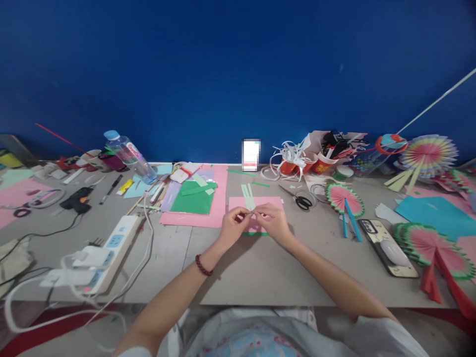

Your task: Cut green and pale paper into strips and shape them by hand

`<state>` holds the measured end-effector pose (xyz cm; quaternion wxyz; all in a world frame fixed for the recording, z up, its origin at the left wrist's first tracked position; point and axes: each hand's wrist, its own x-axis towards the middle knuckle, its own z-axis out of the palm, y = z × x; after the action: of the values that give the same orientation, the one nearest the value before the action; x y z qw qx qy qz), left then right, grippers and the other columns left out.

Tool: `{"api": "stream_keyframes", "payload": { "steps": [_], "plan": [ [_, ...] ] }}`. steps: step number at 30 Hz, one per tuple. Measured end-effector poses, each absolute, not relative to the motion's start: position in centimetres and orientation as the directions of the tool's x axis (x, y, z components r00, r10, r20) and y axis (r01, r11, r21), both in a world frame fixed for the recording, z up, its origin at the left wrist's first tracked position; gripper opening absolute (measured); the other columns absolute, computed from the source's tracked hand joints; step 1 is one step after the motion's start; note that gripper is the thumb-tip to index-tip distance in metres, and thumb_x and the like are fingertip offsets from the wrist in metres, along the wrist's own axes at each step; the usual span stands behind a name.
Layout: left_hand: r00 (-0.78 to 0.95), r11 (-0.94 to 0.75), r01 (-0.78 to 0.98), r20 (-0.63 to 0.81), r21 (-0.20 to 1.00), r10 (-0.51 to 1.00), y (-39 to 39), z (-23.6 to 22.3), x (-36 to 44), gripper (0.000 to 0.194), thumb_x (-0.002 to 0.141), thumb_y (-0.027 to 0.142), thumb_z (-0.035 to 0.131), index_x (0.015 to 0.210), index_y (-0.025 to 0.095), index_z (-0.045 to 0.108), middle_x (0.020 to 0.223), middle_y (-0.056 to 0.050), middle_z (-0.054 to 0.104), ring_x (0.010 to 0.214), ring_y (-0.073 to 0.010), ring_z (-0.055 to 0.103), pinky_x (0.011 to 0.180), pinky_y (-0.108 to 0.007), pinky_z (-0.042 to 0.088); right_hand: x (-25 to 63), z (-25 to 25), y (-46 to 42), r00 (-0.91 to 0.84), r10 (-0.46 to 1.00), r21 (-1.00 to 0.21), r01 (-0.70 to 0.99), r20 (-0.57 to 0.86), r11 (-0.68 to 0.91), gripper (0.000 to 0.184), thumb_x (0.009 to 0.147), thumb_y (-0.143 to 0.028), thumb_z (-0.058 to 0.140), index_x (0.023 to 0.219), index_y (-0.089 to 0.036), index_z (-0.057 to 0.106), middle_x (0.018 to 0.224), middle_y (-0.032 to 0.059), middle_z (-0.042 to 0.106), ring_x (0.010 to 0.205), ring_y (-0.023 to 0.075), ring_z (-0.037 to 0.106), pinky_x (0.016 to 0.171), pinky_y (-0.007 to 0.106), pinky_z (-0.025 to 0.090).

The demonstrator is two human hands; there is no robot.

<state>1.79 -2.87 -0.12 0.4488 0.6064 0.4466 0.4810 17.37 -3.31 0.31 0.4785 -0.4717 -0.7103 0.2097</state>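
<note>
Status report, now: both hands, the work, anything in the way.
Left hand and right hand together, fingertips pinching pale green strips. Pink paper beneath. Scissors lying to the right, clear of both hands.

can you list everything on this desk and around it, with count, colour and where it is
pale green strips: a few, pinched between both hands
scissors: one visible here, black-handled, right of the hands
pleated fans: at least four, multicoloured, right
phone: one, cream-backed, right
mouse: one, white, on phone
cups: several, red, by wall
bottle: one, clear, blue cap, left
glue gun: one, black, far left
power strip: one, white, left
paper sheets: many, assorted colours, across desk
left hand: one, centre
right hand: one, centre
</note>
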Motion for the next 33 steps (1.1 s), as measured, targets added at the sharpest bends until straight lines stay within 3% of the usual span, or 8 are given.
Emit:
{"api": "stream_keyframes", "payload": {
  "steps": [8,21,26,33],
  "plan": [
    [0.131,-0.264,0.145,0.246,0.954,0.96,-2.8,-0.2,1.8,0.008,0.076,0.023,0.06,0.073,0.017,0.065,0.072,-0.001,0.066,0.062,-0.0111,0.057,0.054,-0.021,0.043,17.4,0.8,-3.4,-0.083,0.926,-0.824,0.432,0.368,0.367,0.015,0.078,-0.02,0.058,0.077,-0.021,0.073,0.077,0.0059,0.072,0.071,0.0189,0.063,0.062,0.029,0.049],
    [0.149,-0.275,0.167,0.252,0.947,0.956,-3.0,-0.5,1.8,0.007,0.076,0.021,0.059,0.074,0.018,0.065,0.074,-0.001,0.067,0.065,-0.0114,0.059,0.055,-0.021,0.043,17.4,0.0,-3.1,-0.034,0.93,-0.823,0.455,0.367,0.341,0.014,0.076,-0.022,0.054,0.069,-0.019,0.066,0.069,0.0044,0.069,0.066,0.0174,0.061,0.06,0.028,0.046],
    [0.129,-0.178,0.069,0.169,0.982,0.977,-2.9,-0.3,1.8,0.009,0.073,0.025,0.062,0.073,0.017,0.066,0.076,-0.003,0.068,0.067,-0.0123,0.06,0.056,-0.021,0.045,17.6,0.2,-2.9,-0.005,0.926,-0.827,0.448,0.377,0.339,0.012,0.074,-0.021,0.052,0.067,-0.02,0.062,0.066,0.0029,0.066,0.061,0.0156,0.057,0.058,0.027,0.045],
    [0.127,0.059,-0.141,-0.041,0.988,0.991,-2.4,-0.2,1.6,0.025,0.067,0.039,0.072,0.074,0.016,0.064,0.072,-0.003,0.069,0.054,-0.0098,0.055,0.045,-0.02,0.044,20.0,-0.2,-0.8,0.197,0.948,-0.901,0.407,0.251,0.154,0.016,0.072,-0.03,0.054,0.066,-0.019,0.064,0.067,0.0033,0.067,0.058,0.0154,0.057,0.058,0.028,0.047]
  ]
}}
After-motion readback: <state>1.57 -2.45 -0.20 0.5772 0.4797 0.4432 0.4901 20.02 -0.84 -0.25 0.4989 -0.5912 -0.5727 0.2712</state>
